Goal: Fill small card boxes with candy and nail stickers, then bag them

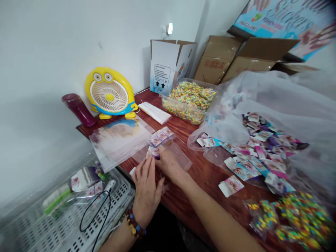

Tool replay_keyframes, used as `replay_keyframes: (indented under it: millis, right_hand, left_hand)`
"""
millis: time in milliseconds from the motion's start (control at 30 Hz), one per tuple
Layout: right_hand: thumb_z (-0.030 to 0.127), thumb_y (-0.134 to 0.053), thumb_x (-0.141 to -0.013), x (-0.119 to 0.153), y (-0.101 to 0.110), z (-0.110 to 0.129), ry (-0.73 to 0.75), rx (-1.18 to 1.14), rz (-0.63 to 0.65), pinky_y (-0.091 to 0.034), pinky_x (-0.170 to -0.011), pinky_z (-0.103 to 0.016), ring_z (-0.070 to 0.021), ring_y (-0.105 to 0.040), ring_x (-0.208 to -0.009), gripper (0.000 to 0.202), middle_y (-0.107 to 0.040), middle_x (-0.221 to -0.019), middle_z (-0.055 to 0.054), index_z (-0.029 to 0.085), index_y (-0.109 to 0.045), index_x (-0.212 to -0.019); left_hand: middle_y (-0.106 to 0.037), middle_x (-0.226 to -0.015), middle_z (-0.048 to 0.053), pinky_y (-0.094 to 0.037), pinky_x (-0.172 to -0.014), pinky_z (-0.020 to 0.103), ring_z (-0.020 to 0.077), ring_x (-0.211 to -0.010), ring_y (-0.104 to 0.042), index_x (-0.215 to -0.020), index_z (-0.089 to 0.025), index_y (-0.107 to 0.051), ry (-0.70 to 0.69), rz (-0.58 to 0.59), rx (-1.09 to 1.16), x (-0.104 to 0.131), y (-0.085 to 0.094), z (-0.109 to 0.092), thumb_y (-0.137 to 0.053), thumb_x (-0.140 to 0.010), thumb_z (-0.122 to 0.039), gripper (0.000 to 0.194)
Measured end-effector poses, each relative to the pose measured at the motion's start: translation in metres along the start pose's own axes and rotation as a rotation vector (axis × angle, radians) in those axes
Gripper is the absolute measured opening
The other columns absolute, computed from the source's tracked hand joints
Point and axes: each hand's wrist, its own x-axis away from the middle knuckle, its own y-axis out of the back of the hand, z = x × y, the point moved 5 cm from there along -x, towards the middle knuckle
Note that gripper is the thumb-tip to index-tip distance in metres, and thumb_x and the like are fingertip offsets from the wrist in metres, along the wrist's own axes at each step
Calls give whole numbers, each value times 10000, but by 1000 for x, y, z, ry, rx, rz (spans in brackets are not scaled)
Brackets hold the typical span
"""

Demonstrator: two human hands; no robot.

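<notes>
Small printed boxes [160, 136] sit in rows on a clear plastic bag [181, 154] near the table's front edge. My left hand [146, 187], a beaded bracelet on its wrist, lies with fingers stretched out, the tips touching the nearest box [153, 152]. From the right, my right hand [169, 163] reaches in with curled fingers closed at the same box. Its fingertips are partly hidden behind the left hand and the boxes. Just behind lies a stack of clear plastic bags [118, 140].
A yellow fan [109, 96] and a purple bottle [80, 110] stand at back left. A clear tub [181, 111] holds colourful packets. To the right, a large plastic sack [278, 94] spills small boxes; candy packets [301, 217] lie nearer. A grey crate [119, 210] stands below left.
</notes>
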Motion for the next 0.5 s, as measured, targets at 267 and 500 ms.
replay_keyframes:
  millis: [267,500]
  right_hand:
    - [359,-591,-813,9,-14,-12,-47,-51,-107,-469,-666,-330,-257,-655,-800,285,-679,-921,-123,169,-548,-1021]
    - [298,-468,-897,15,-18,-11,-154,208,125,-472,-667,-369,-289,-684,-766,238,-701,-829,-152,170,-669,-888]
  left_hand:
    - [-395,-1486,124,-275,-1094,472,286,-1353,-343,-1474,-199,-249,20,33,109,9,0,-2,-510,-899,-210,632]
    - [-399,-1484,116,-275,-1101,467,275,-1351,-341,-1484,-197,-216,30,67,158,12,-1,-4,-505,-902,-187,650]
